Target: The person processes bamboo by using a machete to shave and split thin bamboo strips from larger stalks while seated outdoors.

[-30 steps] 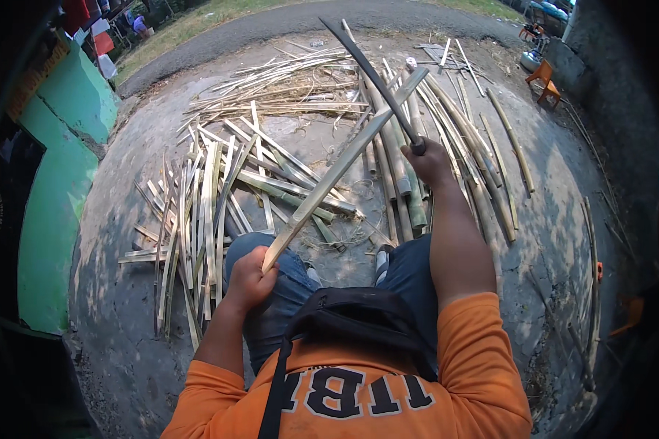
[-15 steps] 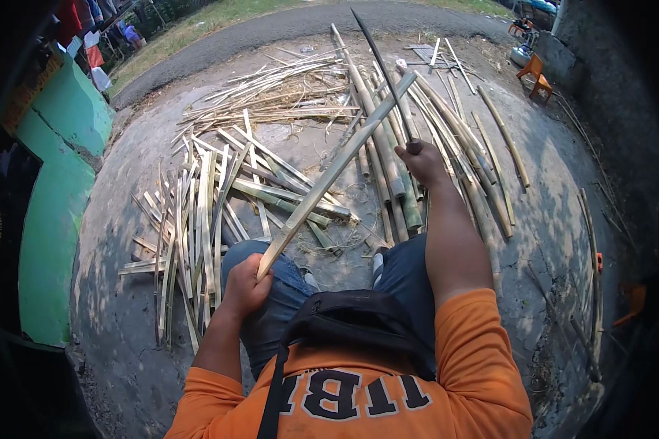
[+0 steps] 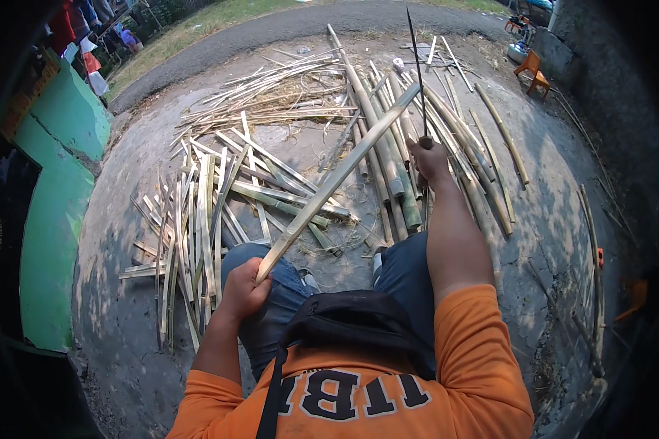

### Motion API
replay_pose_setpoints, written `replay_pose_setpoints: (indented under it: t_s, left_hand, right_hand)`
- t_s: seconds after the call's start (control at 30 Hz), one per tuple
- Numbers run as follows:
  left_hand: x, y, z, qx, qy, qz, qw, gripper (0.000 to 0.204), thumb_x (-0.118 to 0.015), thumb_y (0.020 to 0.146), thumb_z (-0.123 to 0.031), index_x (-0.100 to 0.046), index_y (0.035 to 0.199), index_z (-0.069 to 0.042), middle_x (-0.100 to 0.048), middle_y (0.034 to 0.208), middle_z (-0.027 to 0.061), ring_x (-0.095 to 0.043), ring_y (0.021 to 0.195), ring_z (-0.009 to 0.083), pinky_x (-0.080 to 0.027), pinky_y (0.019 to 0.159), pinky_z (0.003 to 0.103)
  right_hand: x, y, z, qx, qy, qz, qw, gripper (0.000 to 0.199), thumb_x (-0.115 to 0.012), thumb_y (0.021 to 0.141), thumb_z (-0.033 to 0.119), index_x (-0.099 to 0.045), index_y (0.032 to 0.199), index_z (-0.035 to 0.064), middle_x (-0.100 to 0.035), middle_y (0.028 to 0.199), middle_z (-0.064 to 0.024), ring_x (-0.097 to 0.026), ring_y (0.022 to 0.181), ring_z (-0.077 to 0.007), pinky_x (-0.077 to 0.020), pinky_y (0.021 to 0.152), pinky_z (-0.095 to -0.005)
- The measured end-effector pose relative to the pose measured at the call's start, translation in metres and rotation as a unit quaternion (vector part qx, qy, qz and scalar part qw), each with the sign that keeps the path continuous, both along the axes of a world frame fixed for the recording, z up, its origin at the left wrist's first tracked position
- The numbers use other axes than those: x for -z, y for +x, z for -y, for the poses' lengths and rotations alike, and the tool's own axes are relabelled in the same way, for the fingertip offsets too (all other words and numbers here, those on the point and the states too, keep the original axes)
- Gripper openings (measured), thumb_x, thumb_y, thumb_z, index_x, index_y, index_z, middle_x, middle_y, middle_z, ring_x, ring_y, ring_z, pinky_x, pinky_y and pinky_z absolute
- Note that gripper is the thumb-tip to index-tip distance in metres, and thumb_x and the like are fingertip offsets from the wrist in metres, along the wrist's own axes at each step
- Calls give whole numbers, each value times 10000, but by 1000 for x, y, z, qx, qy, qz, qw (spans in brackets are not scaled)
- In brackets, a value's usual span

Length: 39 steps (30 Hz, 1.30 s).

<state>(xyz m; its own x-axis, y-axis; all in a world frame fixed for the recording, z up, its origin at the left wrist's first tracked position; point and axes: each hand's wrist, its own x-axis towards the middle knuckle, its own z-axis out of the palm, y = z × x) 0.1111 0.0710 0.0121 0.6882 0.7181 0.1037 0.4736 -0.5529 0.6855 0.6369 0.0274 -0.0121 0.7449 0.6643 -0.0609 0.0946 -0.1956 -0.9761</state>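
My left hand (image 3: 246, 288) is closed round the near end of a split bamboo strip (image 3: 334, 179), just above my left knee. The strip slants up and away to the right, its far end over the bamboo poles. In my right hand (image 3: 430, 158) is the handle of a machete (image 3: 418, 66), its long dark blade pointing away from me and nearly upright in the picture. A small gap shows between the blade and the strip's far end. Left of my left leg lies a pile of split bamboo strips (image 3: 205, 219), several with green skin.
Whole bamboo poles (image 3: 377, 139) lie lengthwise ahead of my feet, with more poles (image 3: 465, 135) to their right. Thin strips (image 3: 271, 91) are heaped farther off. A green wall (image 3: 51, 212) stands at left, an orange chair (image 3: 534, 73) at far right.
The machete has swung to the right, off the strip, and its blade now stands straighter. My right hand shifted slightly right. My left hand and the strip have barely moved.
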Motion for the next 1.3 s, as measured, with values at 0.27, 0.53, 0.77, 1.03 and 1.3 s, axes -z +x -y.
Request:
replay_pose_setpoints:
  t_s: [0.27,0.53,0.77,1.03,1.3]
  left_hand:
    - [1,0,-3,-22,-30,5,999,155,-712,886,-113,-661,999,-19,-653,757,202,-677,709,378,-521,675,415]
    - [3,3,-1,-17,-35,54,998,148,-723,896,-124,-634,952,-21,-621,720,188,-643,662,356,-500,654,418]
    - [-16,0,4,-14,-53,-27,998,221,-772,894,-181,-627,933,-19,-622,716,174,-621,633,289,-487,631,389]
    - [-26,-7,5,-11,-37,-20,999,286,-810,904,-233,-641,965,-11,-627,709,140,-598,620,257,-474,608,377]
    - [-36,-24,39,-187,202,-60,959,280,-787,945,-268,-663,1016,-26,-728,814,171,-732,755,350,-537,671,439]
  right_hand:
    - [-54,-61,9,-137,-82,279,947,385,-827,899,450,-758,938,73,-736,815,-149,-703,761,-317,-547,726,-428]
    - [-10,-25,-3,-23,75,-105,991,371,-825,916,351,-617,797,67,-520,617,17,-462,482,-102,-374,474,-290]
    - [3,-15,9,54,102,-188,975,401,-825,913,380,-616,818,51,-518,586,6,-481,467,-114,-379,480,-281]
    - [-4,-22,5,11,117,-125,985,420,-844,894,410,-632,826,54,-534,605,15,-495,490,-101,-388,499,-286]
    - [-12,-24,15,-32,102,-110,988,373,-836,896,360,-633,817,56,-552,628,8,-487,496,-98,-392,505,-292]
